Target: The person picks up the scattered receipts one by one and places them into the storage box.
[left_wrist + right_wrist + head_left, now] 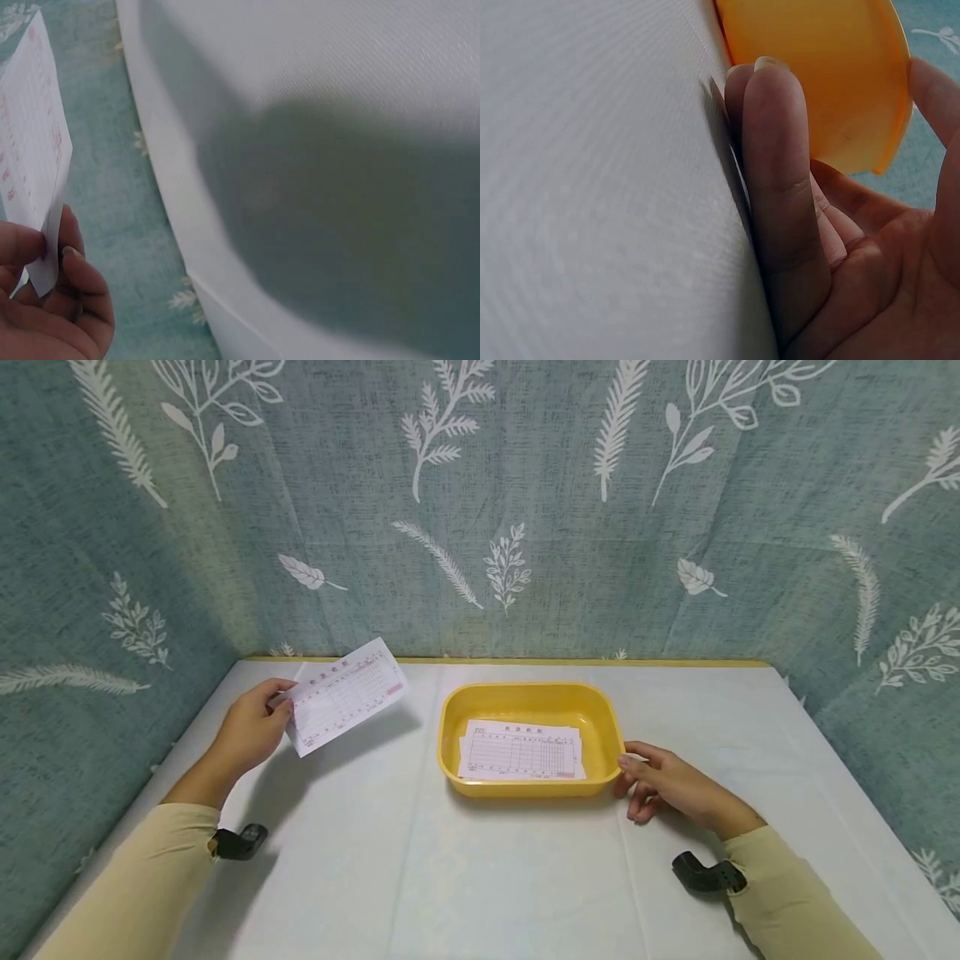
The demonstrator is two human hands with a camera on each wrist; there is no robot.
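My left hand pinches a printed paper form by its left edge, thumb in front and fingers behind. The sheet is raised and tilted over the left part of the table, casting a shadow below. In the left wrist view the thumb and fingertips meet at the paper's lower corner. A yellow plastic tray stands mid-table, with similar forms stacked inside. My right hand touches the tray's right end, thumb at the rim. Its lower fingers extend along the tabletop in the right wrist view.
A white cloth covers the table, with a yellow strip along its back edge. Green leaf-patterned fabric rises behind and at both sides. Black wrist mounts project from both sleeves.
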